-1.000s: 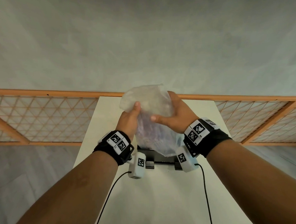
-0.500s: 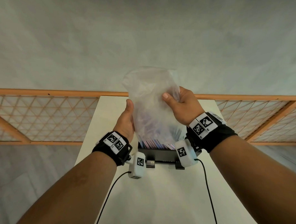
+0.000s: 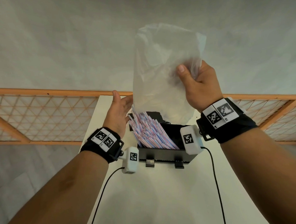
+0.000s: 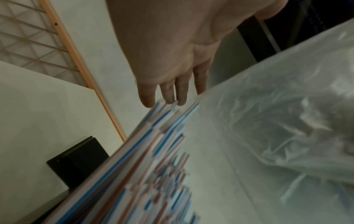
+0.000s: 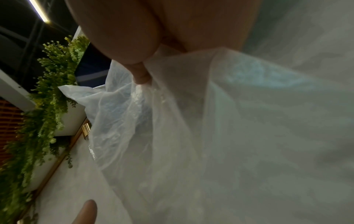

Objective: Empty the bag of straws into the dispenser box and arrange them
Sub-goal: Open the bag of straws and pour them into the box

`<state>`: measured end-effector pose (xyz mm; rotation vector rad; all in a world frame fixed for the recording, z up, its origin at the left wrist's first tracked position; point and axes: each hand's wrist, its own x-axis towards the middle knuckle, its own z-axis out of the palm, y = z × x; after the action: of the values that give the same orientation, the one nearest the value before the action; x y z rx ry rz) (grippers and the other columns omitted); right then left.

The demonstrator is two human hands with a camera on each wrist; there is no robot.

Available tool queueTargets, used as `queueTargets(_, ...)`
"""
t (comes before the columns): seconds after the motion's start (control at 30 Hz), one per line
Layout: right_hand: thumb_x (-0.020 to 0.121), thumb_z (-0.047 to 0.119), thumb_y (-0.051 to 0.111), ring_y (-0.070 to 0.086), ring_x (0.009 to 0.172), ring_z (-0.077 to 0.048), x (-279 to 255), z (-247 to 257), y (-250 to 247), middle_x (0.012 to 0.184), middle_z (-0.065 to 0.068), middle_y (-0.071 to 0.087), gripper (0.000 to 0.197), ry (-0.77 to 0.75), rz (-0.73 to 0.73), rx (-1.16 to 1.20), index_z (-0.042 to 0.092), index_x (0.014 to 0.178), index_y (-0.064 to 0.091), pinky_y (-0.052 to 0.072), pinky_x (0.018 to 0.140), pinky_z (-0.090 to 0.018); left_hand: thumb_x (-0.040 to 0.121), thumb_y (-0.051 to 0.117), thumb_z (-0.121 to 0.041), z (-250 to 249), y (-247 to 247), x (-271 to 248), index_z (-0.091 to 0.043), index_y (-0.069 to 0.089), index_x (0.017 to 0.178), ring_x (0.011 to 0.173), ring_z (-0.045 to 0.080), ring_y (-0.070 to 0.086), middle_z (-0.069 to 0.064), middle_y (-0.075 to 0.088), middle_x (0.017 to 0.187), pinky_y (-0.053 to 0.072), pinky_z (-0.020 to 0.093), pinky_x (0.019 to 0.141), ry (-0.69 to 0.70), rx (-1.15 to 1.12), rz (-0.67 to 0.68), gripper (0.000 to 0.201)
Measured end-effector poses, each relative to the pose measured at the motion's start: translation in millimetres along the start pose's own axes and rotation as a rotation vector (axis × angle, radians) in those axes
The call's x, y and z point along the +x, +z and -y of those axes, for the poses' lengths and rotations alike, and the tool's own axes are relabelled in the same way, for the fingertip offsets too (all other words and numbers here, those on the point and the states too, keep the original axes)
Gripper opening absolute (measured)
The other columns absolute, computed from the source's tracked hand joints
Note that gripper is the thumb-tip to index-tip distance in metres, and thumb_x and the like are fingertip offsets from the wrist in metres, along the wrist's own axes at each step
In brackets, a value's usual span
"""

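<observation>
Above box (image 3: 164, 155) | right hand (image 3: 200, 90) pinches bag (image 3: 161, 69) | left hand (image 3: 118, 113) flat against straws (image 3: 149, 133)

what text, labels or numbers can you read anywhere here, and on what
No readable words anywhere.
Black-and-white square marker tags on the right wristband: patterns only; tiny corner characters too small to read.
Striped paper-wrapped straws: no print legible.
Clear plastic bag and black dispenser box: no labels seen.

**Hidden and unclear**

Bag (image 3: 161, 74) covers the dispenser box's (image 3: 163, 154) far right corner and the right hand's (image 3: 199, 89) fingers. Straws (image 4: 145, 174) blur in the left wrist view, lower ends cut off. Right wrist view mostly veiled.
</observation>
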<state>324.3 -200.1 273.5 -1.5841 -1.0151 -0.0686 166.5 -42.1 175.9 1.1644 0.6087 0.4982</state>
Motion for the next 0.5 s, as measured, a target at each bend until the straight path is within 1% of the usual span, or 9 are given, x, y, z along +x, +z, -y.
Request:
queueTargets(0.1,0.099,0.026,0.056,0.066,0.084,-0.029,1,0,-2,0.089,-0.017,0.07,0.031,-0.01,-0.033,-0.027,-0.003,0.097,0.064,0.052,0.075,-0.036,0.096,0.013,-0.076,-7,-3,-3,-0.019,0.054,0.145,0.144,0.009,0.037,0.003,0.048,0.156,0.01,0.05,0.126,0.017,0.05,-0.027,0.085)
queueTargets(0.13,0.098,0.027,0.056,0.067,0.084,-0.027,1,0,-2,0.088,-0.015,0.07,0.031,-0.012,-0.054,-0.025,-0.003,0.098,0.064,0.052,0.076,-0.036,0.095,0.019,-0.076,-10,-2,-5,-0.019,0.054,0.144,0.139,0.007,0.039,0.002,0.049,0.154,0.012,0.048,0.126,0.055,0.081,-0.058,0.083)
queueTargets(0.2,0.098,0.024,0.055,0.067,0.083,-0.021,1,2,-3,0.088,-0.009,0.07,0.028,-0.011,-0.094,0.004,-0.002,0.099,0.064,0.053,0.075,-0.033,0.084,0.041,-0.077,-20,3,-13,-0.02,0.056,0.14,0.128,0.001,0.049,-0.004,0.057,0.143,0.028,0.039,0.119,0.201,0.162,-0.136,0.081)
queueTargets(0.27,0.098,0.024,0.056,0.067,0.081,-0.02,-1,3,0,0.086,-0.007,0.07,0.028,-0.001,-0.11,0.033,-0.002,0.1,0.064,0.053,0.073,-0.031,0.071,0.063,-0.067,-33,10,-23,-0.023,0.053,0.137,0.107,-0.004,0.06,-0.007,0.061,0.129,0.044,0.024,0.095,0.397,0.287,-0.141,0.08)
queueTargets(0.33,0.098,0.028,0.056,0.069,0.079,-0.021,-4,7,6,0.083,-0.009,0.071,0.031,0.022,-0.097,0.06,-0.001,0.095,0.064,0.055,0.071,-0.035,0.064,0.083,-0.05,-46,20,-33,-0.029,0.038,0.149,0.091,0.009,0.069,-0.004,0.06,0.131,0.051,0.019,0.071,0.518,0.439,-0.035,0.099)
queueTargets(0.4,0.098,0.036,0.056,0.07,0.076,-0.033,-7,13,15,0.077,-0.022,0.068,0.042,0.069,-0.05,0.147,-0.003,0.086,0.063,0.055,0.067,-0.049,0.057,0.096,-0.035,-51,34,-39,-0.035,0.017,0.158,0.085,0.023,0.074,-0.008,0.058,0.138,0.058,0.028,0.062,0.551,0.525,0.111,0.128)
queueTargets(0.43,0.098,0.039,0.056,0.069,0.074,-0.035,-9,18,19,0.076,-0.034,0.063,0.05,0.111,-0.009,0.225,-0.008,0.083,0.061,0.054,0.063,-0.056,0.056,0.097,-0.031,-51,41,-41,-0.035,0.012,0.16,0.09,0.025,0.075,-0.01,0.059,0.138,0.062,0.038,0.066,0.551,0.547,0.157,0.135)
queueTargets(0.47,0.095,0.043,0.058,0.067,0.074,-0.037,-11,22,23,0.079,-0.042,0.058,0.059,0.164,0.022,0.313,-0.015,0.083,0.058,0.052,0.061,-0.06,0.059,0.096,-0.028,-49,48,-42,-0.034,0.013,0.16,0.098,0.025,0.074,-0.011,0.062,0.136,0.063,0.045,0.075,0.556,0.55,0.178,0.132)
queueTargets(0.5,0.092,0.046,0.062,0.065,0.073,-0.043,-12,25,26,0.083,-0.047,0.056,0.065,0.241,0.04,0.399,-0.019,0.084,0.057,0.051,0.063,-0.063,0.064,0.093,-0.022,-47,51,-41,-0.031,0.02,0.159,0.105,0.023,0.073,-0.009,0.066,0.131,0.063,0.048,0.082,0.573,0.54,0.17,0.119)
